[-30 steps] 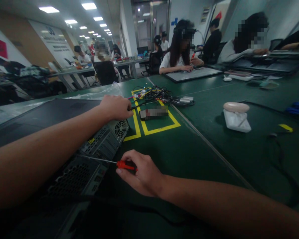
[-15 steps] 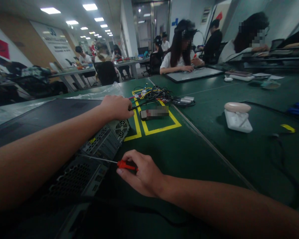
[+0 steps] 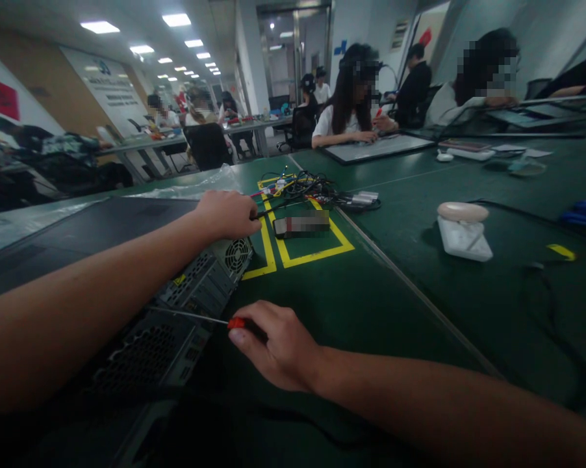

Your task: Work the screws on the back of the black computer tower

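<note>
The right hand [image 3: 280, 348] grips a red-handled, steel-shafted screwdriver [image 3: 236, 322], slanted toward the black metal computer case [image 3: 210, 283] near the green tabletop's [image 3: 395, 318] left edge; off-axis pressure could make it slip. Beyond, the left hand [image 3: 227, 213] curls over the case's far corner, grip unclear; weak bracing could let the case shift.

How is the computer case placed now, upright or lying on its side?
On its side: the broad dark panel faces up, and the vented rear runs low along its edge.
</note>
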### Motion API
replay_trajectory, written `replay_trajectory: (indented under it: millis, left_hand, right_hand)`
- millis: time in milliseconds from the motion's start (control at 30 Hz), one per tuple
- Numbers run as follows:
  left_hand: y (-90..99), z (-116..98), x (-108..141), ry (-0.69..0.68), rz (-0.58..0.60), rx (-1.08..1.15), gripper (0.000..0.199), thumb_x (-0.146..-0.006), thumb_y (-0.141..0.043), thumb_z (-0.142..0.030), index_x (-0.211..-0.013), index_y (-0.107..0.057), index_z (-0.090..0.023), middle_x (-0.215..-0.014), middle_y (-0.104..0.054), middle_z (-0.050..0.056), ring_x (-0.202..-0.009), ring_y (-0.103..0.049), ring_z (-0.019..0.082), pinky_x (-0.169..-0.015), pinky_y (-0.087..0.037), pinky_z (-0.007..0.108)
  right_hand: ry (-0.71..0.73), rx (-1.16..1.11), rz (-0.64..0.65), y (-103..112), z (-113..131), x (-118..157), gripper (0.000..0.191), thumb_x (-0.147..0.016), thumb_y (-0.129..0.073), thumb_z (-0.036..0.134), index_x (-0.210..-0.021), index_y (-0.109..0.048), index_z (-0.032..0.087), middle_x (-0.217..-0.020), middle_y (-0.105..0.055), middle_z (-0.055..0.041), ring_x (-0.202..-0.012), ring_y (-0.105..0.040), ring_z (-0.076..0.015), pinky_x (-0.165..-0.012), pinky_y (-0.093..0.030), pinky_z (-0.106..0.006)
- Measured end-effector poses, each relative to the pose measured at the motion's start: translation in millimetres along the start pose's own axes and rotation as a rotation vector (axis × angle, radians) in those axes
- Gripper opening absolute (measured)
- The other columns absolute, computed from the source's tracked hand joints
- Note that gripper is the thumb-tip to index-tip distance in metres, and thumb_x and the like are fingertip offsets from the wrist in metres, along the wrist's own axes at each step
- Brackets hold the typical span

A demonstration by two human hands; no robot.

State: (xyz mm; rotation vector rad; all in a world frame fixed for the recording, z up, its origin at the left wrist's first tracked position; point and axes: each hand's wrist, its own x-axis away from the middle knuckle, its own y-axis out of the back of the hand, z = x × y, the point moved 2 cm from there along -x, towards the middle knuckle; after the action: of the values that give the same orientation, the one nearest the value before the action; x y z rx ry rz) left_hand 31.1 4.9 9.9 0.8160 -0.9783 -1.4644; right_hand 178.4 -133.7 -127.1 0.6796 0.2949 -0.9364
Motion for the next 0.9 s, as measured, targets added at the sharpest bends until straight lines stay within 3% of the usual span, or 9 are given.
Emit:
replay_trajectory:
  millis: [233,367,900]
  left_hand:
    - [-0.5,0.4,0.0,-0.007,-0.015,0.007,0.058,-0.093,-0.048,-0.055,-0.134,-0.080,-0.028,-0.125,-0.079,0.016,-0.115,-0.072,0.043,-0.092,-0.057,0.052]
    - [0.4,0.3,-0.3,-0.011,0.002,-0.008,0.060,-0.094,-0.045,-0.056,-0.135,-0.079,-0.029,-0.127,-0.079,0.016,-0.115,-0.072,0.042,-0.091,-0.057,0.052]
    - [-4.9,2.0,-2.9,-0.017,-0.040,0.015,0.057,-0.094,-0.048,-0.055,-0.131,-0.081,-0.028,-0.122,-0.079,0.017,-0.114,-0.073,0.044,-0.090,-0.057,0.054]
  right_hand:
    - [-0.043,-0.033,-0.012,-1.3,-0.5,1.2,0.027,-0.099,-0.070,0.043,-0.115,-0.061,0.023,-0.099,-0.074,-0.0044,-0.082,-0.069,-0.0194,-0.077,-0.058,-0.032]
    - [-0.028,-0.040,0.001,-1.5,-0.6,0.8,0.017,-0.101,-0.067,0.037,-0.109,-0.060,0.023,-0.096,-0.072,-0.0033,-0.078,-0.067,-0.0175,-0.077,-0.057,-0.031]
    - [-0.043,-0.050,-0.008,-3.4,-2.9,0.9,0.017,-0.101,-0.070,0.035,-0.109,-0.061,0.023,-0.093,-0.070,-0.0017,-0.074,-0.063,-0.0155,-0.075,-0.055,-0.029]
